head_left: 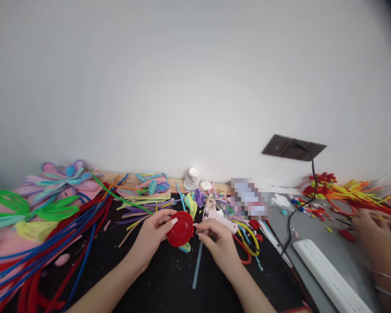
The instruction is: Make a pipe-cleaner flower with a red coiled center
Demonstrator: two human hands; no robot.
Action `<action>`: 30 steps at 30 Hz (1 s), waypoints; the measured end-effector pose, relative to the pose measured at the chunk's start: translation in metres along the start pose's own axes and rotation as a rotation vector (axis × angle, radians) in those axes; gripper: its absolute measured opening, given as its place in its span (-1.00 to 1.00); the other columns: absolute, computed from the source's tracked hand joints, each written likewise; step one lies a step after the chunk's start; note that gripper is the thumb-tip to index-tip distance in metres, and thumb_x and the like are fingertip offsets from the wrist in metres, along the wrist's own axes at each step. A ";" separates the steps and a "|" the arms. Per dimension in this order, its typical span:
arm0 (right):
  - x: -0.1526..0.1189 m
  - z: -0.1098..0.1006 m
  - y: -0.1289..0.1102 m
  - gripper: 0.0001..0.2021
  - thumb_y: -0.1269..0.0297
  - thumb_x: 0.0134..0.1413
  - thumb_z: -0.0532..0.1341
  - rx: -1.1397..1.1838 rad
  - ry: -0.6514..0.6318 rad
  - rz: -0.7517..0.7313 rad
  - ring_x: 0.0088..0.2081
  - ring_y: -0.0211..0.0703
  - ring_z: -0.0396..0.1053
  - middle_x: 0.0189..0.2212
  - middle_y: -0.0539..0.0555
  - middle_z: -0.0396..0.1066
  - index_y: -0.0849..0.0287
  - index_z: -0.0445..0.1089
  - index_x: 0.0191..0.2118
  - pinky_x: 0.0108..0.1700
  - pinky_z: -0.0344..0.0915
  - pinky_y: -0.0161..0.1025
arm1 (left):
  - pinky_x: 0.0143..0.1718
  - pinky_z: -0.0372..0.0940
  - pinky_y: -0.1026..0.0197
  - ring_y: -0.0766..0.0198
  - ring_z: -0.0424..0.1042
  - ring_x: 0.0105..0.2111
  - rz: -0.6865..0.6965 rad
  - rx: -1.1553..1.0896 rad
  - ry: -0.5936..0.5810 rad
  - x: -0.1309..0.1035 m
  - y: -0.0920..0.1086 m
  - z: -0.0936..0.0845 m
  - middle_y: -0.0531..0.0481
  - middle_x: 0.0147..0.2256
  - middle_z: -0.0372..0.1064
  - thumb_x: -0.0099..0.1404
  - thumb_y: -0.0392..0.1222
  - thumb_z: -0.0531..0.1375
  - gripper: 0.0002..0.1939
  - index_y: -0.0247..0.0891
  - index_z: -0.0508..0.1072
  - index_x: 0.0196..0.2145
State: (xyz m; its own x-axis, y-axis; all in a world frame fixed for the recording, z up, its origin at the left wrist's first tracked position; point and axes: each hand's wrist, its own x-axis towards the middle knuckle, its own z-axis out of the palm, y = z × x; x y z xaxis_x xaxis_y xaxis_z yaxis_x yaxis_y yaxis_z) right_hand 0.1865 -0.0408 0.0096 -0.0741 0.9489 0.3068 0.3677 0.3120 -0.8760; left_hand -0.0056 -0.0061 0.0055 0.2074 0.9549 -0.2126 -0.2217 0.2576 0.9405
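A round red coiled flower is pinched between the thumb and fingers of my left hand, above the black mat. Just right of the flower, my right hand has thumb and index finger pressed close together at its edge; what they hold is too small to make out. A yellow and blue tip shows beneath the flower. Below my right fingers lies a flat grey-blue strip. Behind my right hand is a pale pink glue gun.
Pipe cleaners and fuzzy flowers crowd the left. A paper cup stands by the wall. Rightward are a blurred-out phone, black cable, white power strip and another person's hands.
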 end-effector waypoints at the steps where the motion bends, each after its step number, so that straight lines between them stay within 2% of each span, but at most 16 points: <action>1: 0.000 0.000 0.000 -0.84 0.44 -0.01 0.22 -0.009 -0.002 -0.003 -0.47 -0.25 0.27 -0.45 0.02 0.40 0.12 0.50 -0.29 -0.41 0.22 -0.29 | -0.35 0.36 0.18 0.17 0.49 -0.36 0.002 -0.005 -0.001 0.000 0.000 0.000 -0.05 -0.34 0.51 0.05 -0.03 0.29 -0.63 -0.26 0.45 -0.21; 16: 0.000 0.001 -0.002 -0.85 0.44 -0.02 0.23 -0.082 0.014 -0.028 -0.50 -0.25 0.25 -0.47 0.01 0.40 0.12 0.49 -0.30 -0.43 0.20 -0.29 | -0.35 0.36 0.19 0.20 0.48 -0.37 -0.047 -0.055 -0.054 -0.001 0.002 0.001 -0.04 -0.37 0.51 0.04 -0.05 0.31 -0.64 -0.26 0.43 -0.22; 30: -0.001 0.000 -0.007 -0.89 0.47 -0.05 0.26 -0.078 0.012 -0.022 -0.50 -0.26 0.24 -0.46 -0.01 0.40 0.13 0.47 -0.37 -0.43 0.17 -0.31 | -0.33 0.35 0.21 0.21 0.49 -0.34 -0.040 -0.055 -0.116 0.001 -0.004 -0.001 -0.07 -0.29 0.53 0.08 -0.14 0.30 -0.65 -0.24 0.36 -0.18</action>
State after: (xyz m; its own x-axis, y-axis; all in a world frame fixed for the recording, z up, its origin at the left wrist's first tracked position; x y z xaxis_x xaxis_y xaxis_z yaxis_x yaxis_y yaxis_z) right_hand 0.1845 -0.0440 0.0152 -0.0719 0.9410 0.3306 0.4374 0.3276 -0.8375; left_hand -0.0050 -0.0063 0.0013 0.3249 0.9210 -0.2147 -0.2620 0.3058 0.9153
